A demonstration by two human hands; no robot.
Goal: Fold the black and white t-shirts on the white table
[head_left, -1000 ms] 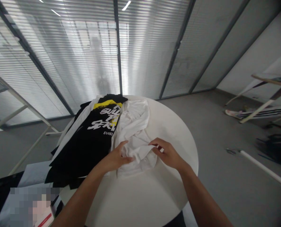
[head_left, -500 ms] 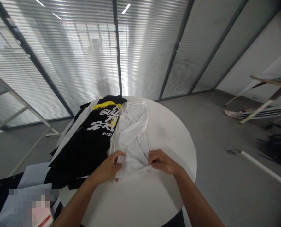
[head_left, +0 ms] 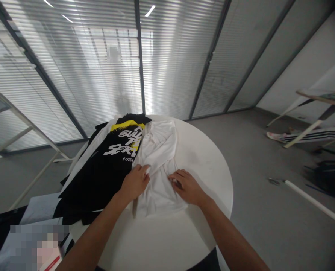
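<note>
A white garment (head_left: 159, 158) lies crumpled on a round white table (head_left: 201, 165). My left hand (head_left: 134, 183) rests on the garment's left side with its fingers stretched flat over the cloth. My right hand (head_left: 185, 186) lies on the garment's right side, fingers extended and pressing the fabric down. A black T-shirt (head_left: 108, 165) with white and yellow lettering lies spread on the table just left of the white garment, beside my left hand.
More dark and white clothing (head_left: 79, 158) hangs off the table's left edge. Glass walls with blinds (head_left: 113, 64) stand behind. On the grey floor at right lie a white pole (head_left: 314, 201), a black bag (head_left: 328, 178) and a slanted white frame (head_left: 316, 124).
Both hands let go of the garment's near edge, which they had pinched, and moved forward onto the cloth. Their fingers now lie flat on it.
</note>
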